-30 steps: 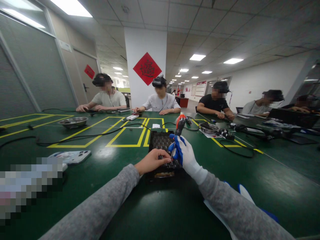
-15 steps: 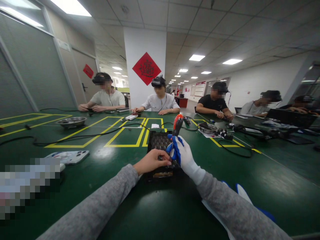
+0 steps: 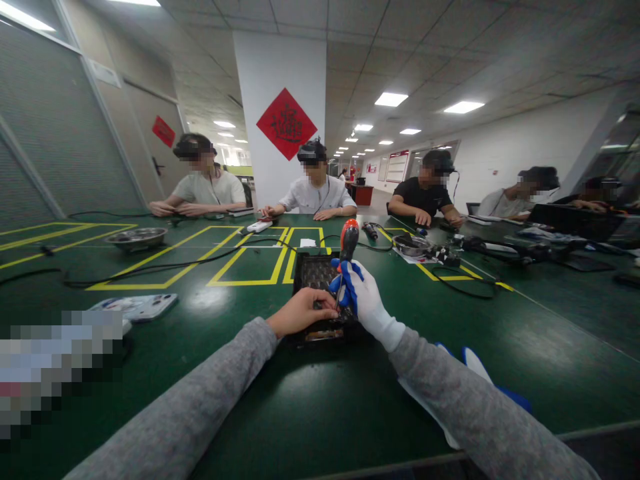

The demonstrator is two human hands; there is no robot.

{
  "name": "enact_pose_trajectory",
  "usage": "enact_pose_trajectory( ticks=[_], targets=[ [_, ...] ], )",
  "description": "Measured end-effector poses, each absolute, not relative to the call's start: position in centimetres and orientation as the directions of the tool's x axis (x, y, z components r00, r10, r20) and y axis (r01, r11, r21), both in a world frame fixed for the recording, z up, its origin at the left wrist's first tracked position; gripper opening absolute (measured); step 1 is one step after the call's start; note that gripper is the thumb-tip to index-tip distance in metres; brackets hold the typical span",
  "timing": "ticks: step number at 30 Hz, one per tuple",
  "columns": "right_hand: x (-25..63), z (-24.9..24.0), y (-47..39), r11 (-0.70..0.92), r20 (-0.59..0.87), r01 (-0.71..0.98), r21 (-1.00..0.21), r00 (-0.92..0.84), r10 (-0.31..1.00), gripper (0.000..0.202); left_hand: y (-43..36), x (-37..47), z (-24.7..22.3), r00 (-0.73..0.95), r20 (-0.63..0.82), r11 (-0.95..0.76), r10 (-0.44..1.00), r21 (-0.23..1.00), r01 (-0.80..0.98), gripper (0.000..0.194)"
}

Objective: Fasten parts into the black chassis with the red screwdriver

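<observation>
Black case (image 3: 315,272), table edge (image 3: 400,461) well apart: right fingers (image 3: 351,285) wrap screwdriver (image 3: 349,241); left fingers (image 3: 326,304) bunched, hold unclear.

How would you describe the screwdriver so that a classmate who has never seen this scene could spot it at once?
On the green table, find the black case in front of the camera wearer. Over it, the gloved right hand grips the screwdriver, nearly upright. Its bulbous handle, bright orange-red on top and dark below, stands out from the black case.
</observation>
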State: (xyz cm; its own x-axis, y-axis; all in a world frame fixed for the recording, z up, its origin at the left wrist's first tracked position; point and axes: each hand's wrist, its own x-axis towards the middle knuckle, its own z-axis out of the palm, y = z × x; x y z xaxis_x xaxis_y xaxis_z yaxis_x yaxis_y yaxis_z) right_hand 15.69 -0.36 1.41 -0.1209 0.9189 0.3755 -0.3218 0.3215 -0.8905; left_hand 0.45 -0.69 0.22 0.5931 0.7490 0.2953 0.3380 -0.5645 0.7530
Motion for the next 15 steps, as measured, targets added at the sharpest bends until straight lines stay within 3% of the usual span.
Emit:
enact_pose_trajectory(
  ticks=[6, 15],
  targets=[
    [15.79, 1.26, -0.24, 0.281, 0.35, -0.337, -0.899, -0.166, 0.922, 0.043, -0.95, 0.25, 0.47, 0.666, 0.318, -0.638, 0.675, 0.705, 0.31, 0.021],
    [15.85, 1.34, -0.37, 0.344, 0.393, -0.309, -0.887, -0.114, 0.912, 0.041, -0.59, 0.54, 0.06, 0.595, 0.309, -0.603, 0.741, 0.698, 0.388, 0.025]
  ],
)
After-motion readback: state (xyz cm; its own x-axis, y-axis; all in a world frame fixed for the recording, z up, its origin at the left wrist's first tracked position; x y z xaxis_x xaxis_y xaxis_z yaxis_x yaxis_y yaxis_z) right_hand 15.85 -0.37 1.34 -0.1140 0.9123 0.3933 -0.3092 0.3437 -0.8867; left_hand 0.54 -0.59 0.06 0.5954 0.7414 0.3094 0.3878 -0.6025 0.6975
